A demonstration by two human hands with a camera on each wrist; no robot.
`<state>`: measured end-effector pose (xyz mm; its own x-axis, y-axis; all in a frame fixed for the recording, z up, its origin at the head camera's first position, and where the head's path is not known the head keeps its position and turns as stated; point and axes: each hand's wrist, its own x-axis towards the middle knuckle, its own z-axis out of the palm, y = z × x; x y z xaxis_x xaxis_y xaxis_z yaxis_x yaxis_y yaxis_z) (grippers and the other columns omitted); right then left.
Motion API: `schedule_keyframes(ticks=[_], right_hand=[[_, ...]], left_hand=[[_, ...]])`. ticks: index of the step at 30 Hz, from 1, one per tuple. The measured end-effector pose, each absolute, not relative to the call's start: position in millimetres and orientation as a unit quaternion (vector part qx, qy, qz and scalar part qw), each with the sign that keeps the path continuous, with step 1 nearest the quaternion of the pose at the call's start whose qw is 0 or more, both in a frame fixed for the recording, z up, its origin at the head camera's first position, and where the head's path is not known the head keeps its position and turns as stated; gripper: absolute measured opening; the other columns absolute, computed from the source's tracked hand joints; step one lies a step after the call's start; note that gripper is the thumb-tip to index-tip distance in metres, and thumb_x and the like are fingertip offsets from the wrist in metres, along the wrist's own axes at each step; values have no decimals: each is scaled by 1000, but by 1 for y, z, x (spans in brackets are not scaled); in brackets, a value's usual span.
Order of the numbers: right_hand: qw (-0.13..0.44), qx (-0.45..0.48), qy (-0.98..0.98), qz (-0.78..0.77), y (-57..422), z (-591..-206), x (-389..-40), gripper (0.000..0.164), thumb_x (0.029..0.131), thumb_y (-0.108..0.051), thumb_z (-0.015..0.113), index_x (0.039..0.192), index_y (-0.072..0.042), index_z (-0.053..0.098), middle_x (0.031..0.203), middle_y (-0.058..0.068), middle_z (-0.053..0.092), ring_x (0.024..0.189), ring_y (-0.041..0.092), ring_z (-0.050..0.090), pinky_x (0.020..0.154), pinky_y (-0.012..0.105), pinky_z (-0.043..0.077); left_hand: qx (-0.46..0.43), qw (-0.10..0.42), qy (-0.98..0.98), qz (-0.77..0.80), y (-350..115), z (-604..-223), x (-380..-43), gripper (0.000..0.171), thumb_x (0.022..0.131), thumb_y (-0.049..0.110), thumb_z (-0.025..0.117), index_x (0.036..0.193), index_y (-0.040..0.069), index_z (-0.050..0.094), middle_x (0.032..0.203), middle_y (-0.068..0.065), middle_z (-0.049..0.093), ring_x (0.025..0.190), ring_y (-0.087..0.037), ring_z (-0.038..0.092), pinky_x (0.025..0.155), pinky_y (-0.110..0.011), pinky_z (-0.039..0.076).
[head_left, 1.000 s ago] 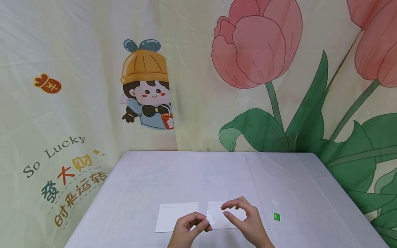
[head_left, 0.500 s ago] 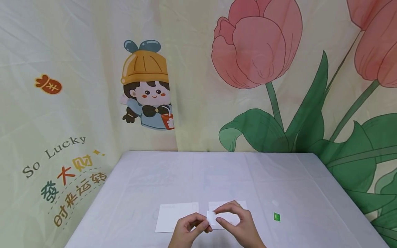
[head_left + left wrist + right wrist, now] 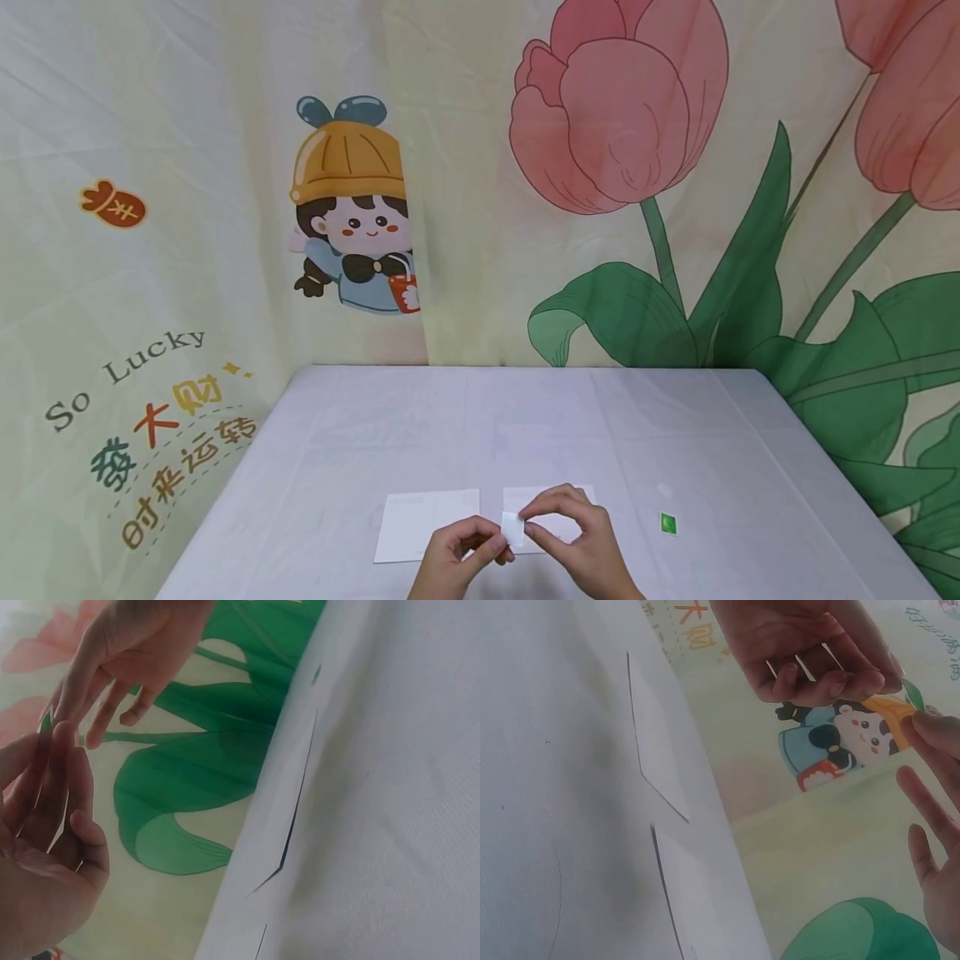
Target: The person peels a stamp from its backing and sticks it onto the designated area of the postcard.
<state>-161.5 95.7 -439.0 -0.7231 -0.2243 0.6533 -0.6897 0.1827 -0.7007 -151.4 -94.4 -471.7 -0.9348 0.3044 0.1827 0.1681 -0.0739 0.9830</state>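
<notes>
A small stamp (image 3: pixel 513 528) is up between both hands, its white back showing in the head view and its green face in the right wrist view. My left hand (image 3: pixel 459 554) pinches its left edge between thumb and fingers. At the opposite edge, my right hand (image 3: pixel 581 537) pinches it with thumb and index finger, the other fingers spread loosely. Behind the hands lie two white postcard-like cards, the left card (image 3: pixel 420 521) and the right card (image 3: pixel 521 497), each partly covered by a hand. Another green stamp (image 3: pixel 668 523) lies to the right.
The table (image 3: pixel 540 433) has a pale cloth over it. A printed curtain (image 3: pixel 480 200) with tulips and a cartoon figure hangs just beyond its far edge. Both cards lie flat, side by side with a narrow gap.
My right hand has moved left, and its thumb and index finger have come together on the stamp's right edge. My left hand has kept its hold, almost still.
</notes>
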Motion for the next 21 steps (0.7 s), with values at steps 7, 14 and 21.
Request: schedule_keyframes(ticks=[7, 14, 21], right_hand=[[225, 317, -744, 543, 97, -441, -163, 19, 74, 2, 74, 87, -11, 68, 84, -1, 65, 83, 14, 56, 73, 28, 41], [232, 325, -743, 538, 101, -464, -174, 21, 76, -4, 75, 90, -18, 68, 87, -5, 66, 85, 11, 58, 76, 28, 39], [223, 323, -738, 549, 102, -472, -176, 18, 79, -8, 73, 92, -19, 68, 87, -5, 65, 85, 12, 58, 77, 29, 41]], left_hand=[[159, 65, 685, 708, -94, -473, -152, 20, 90, 13, 59, 93, -7, 62, 81, -14, 68, 74, -13, 63, 72, -30, 50], [157, 66, 690, 703, -93, -472, -153, 22, 91, 15, 59, 92, -6, 63, 81, -14, 68, 74, -13, 64, 72, -30, 50], [160, 14, 729, 666, -89, -470, -149, 16, 89, 18, 61, 88, 2, 65, 77, -6, 69, 69, -11, 62, 66, -26, 49]])
